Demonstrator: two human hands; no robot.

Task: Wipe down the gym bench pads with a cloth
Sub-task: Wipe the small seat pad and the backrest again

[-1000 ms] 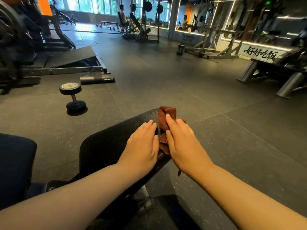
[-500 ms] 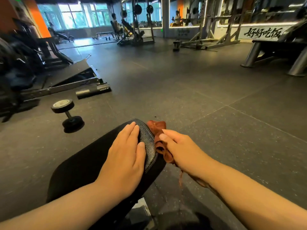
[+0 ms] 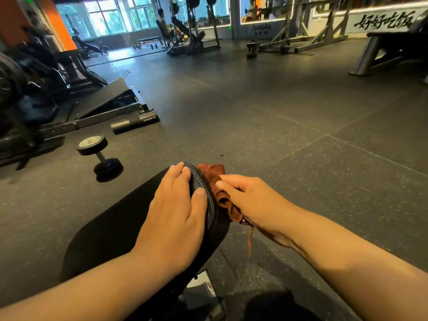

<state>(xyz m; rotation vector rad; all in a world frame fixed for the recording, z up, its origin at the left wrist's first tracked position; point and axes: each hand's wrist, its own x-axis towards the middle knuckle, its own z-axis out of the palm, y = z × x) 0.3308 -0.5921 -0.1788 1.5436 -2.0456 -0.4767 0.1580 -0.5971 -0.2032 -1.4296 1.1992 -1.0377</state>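
Observation:
A black bench pad (image 3: 111, 232) runs from the lower left up to its stitched far end at the middle of the view. My left hand (image 3: 176, 209) lies flat on top of the pad near that end, fingers straight and thumb on the seam. A brown cloth (image 3: 220, 195) is bunched against the pad's right side edge. My right hand (image 3: 250, 202) grips the cloth and holds it to that edge; a thread of the cloth hangs below it.
A black dumbbell (image 3: 99, 156) lies on the rubber floor left of the pad's end. Behind it stands a low machine frame with a black roller (image 3: 134, 121). Racks and benches line the back wall, and a bench leg (image 3: 368, 54) stands far right.
My right hand has slid the cloth from the top of the pad's end down onto its right side edge. My left hand stays flat on the pad. The camera view has shifted.

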